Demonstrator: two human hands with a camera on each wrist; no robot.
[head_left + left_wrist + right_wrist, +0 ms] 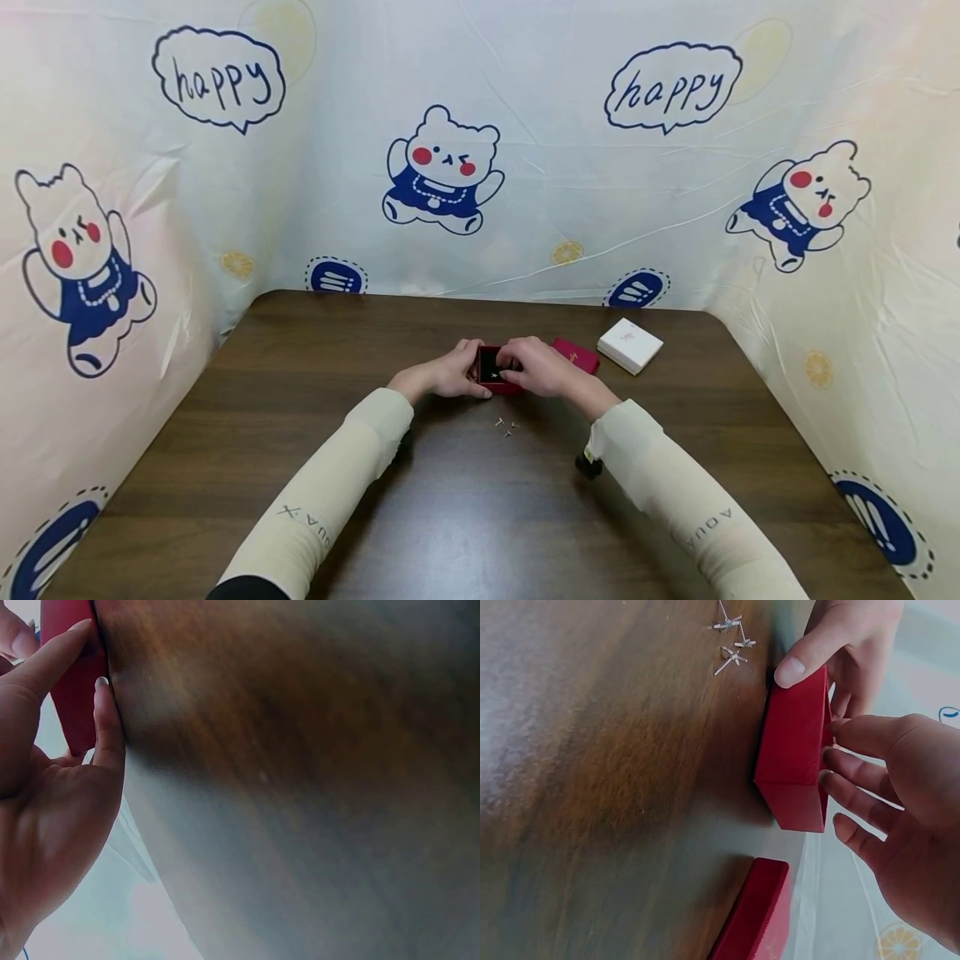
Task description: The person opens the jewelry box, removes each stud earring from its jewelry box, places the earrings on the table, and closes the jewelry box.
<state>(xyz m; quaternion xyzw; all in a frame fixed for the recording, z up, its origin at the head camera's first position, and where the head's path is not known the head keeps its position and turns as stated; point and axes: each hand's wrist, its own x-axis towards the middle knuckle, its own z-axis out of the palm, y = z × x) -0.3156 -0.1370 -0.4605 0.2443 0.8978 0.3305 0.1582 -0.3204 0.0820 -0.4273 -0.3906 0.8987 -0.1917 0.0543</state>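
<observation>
A small red gift box (500, 388) with a black inside stands uncovered on the table. My left hand (453, 372) grips its left end, the thumb along the near wall, as the right wrist view also shows. My right hand (536, 365) reaches over the right side, with thumb and fingertips at the opening. The box wall (795, 735) hides part of those fingertips, and I cannot tell whether they pinch anything. A tiny silvery piece (494, 375) shows against the black inside. Several small earring-like studs (733, 657) with thin posts lie on the table in front of the box.
A red lid (576, 356) with small gold marking lies right of the box, just behind my right hand. Farther right sits a white box (630, 345) with faint print. The dark wooden table (465, 517) meets a printed curtain (540, 192) at the back.
</observation>
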